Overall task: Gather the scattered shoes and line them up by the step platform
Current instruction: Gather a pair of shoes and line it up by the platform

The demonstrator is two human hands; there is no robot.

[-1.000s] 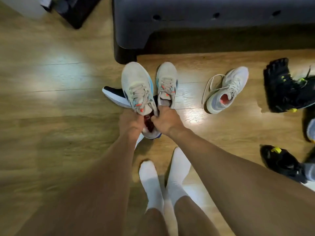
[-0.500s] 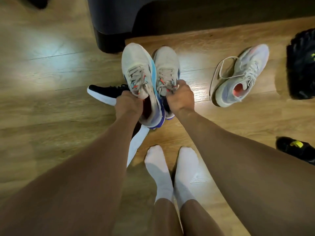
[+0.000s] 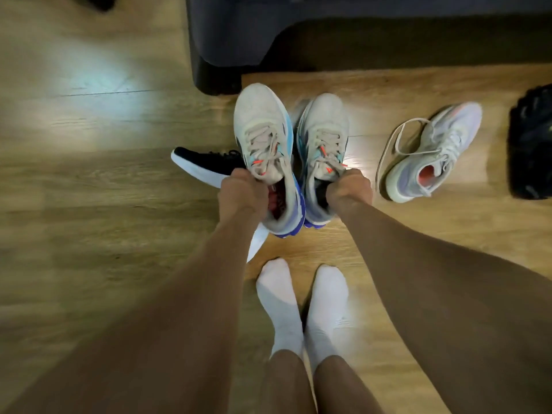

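A pair of beige running shoes with blue soles and orange lace tips is in the middle of the view. My left hand (image 3: pixel 242 194) grips the left beige shoe (image 3: pixel 260 124) by its collar. My right hand (image 3: pixel 350 191) grips the right beige shoe (image 3: pixel 325 127) the same way. Both toes point at the dark step platform (image 3: pixel 239 34), close to its front corner. A black shoe with a white sole (image 3: pixel 206 162) lies on the floor behind my left hand. A pale grey shoe with a pink lining (image 3: pixel 433 153) lies to the right on its own.
A black boot-like shoe (image 3: pixel 531 144) sits at the right edge, partly cut off. My two feet in white socks (image 3: pixel 301 306) stand on the wooden floor just below the held pair. A dark object (image 3: pixel 101 1) shows at the top left.
Both hands carried the beige pair a little forward toward the platform's front, and the two shoes now sit side by side with a small gap. The camera view shifted.
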